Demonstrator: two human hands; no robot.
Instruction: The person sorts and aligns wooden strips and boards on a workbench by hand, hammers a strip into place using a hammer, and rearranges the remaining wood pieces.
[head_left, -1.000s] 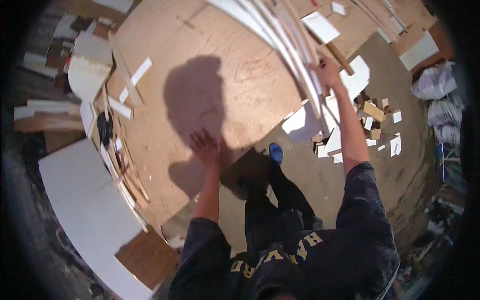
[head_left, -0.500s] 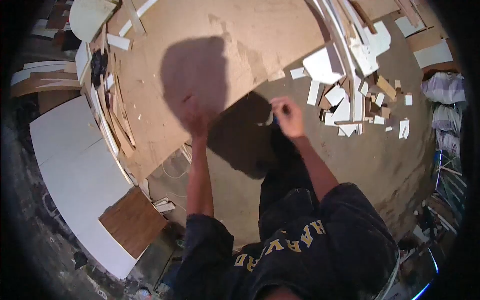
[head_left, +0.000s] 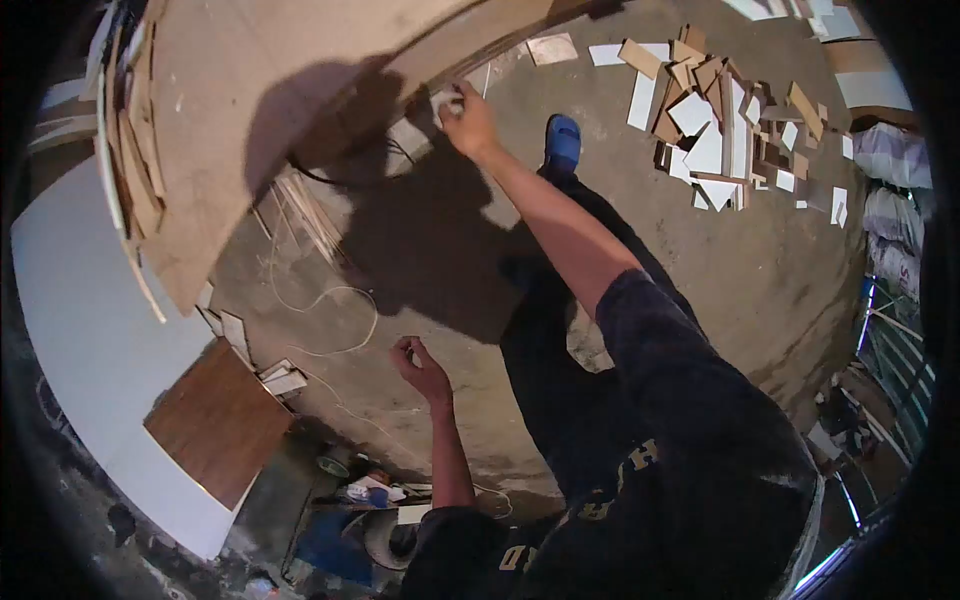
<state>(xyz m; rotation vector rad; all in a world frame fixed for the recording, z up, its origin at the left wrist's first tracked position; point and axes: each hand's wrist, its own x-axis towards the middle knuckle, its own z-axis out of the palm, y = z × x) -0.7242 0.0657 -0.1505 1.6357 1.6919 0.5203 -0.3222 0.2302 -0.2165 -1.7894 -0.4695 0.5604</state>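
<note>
My right hand reaches out to the edge of the wooden table. Its fingers are curled in at a small pale thing under the edge, whose kind I cannot make out. Low over the floor, my left hand hangs with loosely bent fingers, and nothing shows in it. A thin pale cord loops across the floor near that hand. Thin wooden strips lean below the table edge, beside a dark cable.
Offcuts of white and brown board lie heaped on the floor at the right. A large white panel with a brown board on it lies at the left. My foot wears a blue sandal. Sacks stand far right.
My left hand has come down from over the table to above the floor. My right hand has moved left and forward to the table edge. The view has shifted, showing more floor.
</note>
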